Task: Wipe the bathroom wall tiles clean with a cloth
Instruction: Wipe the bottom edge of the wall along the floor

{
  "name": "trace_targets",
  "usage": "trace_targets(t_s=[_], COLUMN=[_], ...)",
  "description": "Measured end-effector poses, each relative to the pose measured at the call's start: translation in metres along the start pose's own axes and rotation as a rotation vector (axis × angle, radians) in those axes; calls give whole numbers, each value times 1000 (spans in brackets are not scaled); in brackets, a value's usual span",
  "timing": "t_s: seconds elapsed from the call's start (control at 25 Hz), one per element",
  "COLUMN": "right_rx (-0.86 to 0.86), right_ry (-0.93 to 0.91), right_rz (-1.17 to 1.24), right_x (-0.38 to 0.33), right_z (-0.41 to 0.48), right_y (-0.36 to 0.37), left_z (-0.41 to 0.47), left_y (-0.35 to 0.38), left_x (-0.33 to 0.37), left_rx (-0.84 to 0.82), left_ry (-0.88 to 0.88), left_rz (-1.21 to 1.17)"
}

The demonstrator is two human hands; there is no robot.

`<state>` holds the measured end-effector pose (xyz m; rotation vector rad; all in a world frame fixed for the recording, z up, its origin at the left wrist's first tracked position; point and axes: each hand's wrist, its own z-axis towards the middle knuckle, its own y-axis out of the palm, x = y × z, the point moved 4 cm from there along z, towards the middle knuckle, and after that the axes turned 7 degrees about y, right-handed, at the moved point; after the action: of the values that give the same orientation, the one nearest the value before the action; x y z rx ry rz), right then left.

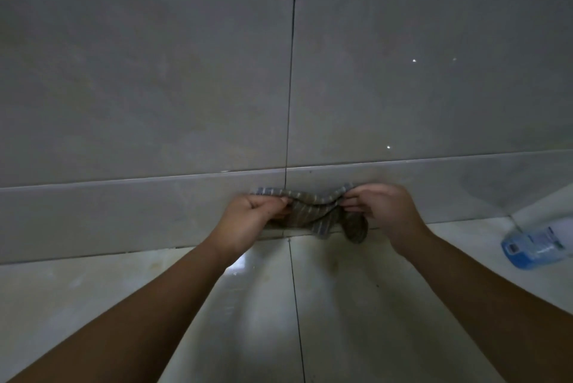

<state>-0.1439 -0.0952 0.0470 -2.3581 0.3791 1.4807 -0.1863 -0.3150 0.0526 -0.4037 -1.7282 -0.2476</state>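
Observation:
A striped grey-brown cloth (313, 212) hangs stretched between my two hands, low in front of the wall's skirting band. My left hand (251, 215) pinches its left top edge. My right hand (381, 206) pinches its right top edge, and a bunched end droops below that hand. Large glossy grey wall tiles (155, 72) fill the upper view, split by a dark vertical grout line. The cloth is close to the wall; I cannot tell whether it touches it.
A plastic bottle with a blue label and blue liquid (533, 246) lies on the floor at the right edge. Pale glossy floor tiles (263, 305) meet the skirting band (93, 212) below my hands.

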Motion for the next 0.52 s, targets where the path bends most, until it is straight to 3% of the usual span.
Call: trace_targets(t_s=[0.24,0.52], right_rx=[-93,-103], right_ry=[-168,-16], right_rz=[69,1], right_x=[-64,-19], right_z=[-31,-16], right_y=[8,21], left_z=[-12,-12], left_y=[-23,-13], left_x=[60,26], left_rx=[63,75], left_ry=[235,93], left_rz=[-168,-37])
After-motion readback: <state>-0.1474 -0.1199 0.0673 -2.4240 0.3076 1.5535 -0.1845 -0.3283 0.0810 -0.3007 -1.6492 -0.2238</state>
